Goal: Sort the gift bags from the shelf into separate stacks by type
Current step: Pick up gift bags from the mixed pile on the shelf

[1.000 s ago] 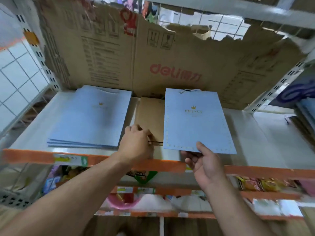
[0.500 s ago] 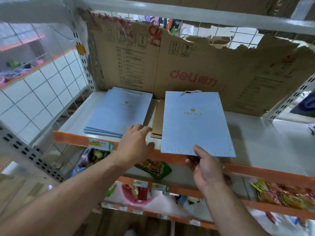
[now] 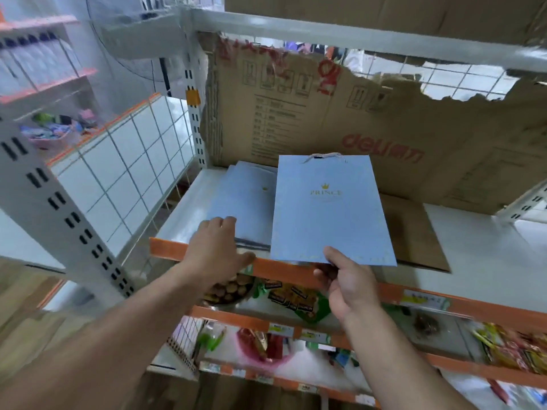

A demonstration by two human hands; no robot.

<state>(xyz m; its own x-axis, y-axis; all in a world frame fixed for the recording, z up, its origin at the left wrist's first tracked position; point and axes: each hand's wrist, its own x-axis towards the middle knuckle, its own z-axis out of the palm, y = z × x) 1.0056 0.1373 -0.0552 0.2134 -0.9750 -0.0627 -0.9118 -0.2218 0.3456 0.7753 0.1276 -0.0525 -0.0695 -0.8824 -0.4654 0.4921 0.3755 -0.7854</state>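
Head view shows a light blue PRINCE gift bag (image 3: 331, 211), flat and face up with a gold crown print and its cord handles toward the back, held over the front edge of the white shelf (image 3: 479, 250). The right hand (image 3: 349, 285) pinches the middle of its near edge, thumb on top and fingers curled underneath. The bag covers the right side of a stack of blue gift bags (image 3: 248, 199) lying at the shelf's left end, and the left part of a brown paper bag (image 3: 414, 232) lying flat to the right. The left hand (image 3: 217, 251) rests on the stack's near left corner, fingers straight and thumb spread along the orange front strip (image 3: 165, 247). A torn cardboard sheet (image 3: 340, 119) lines the back, and snack packets (image 3: 296, 297) lie on the shelf below.
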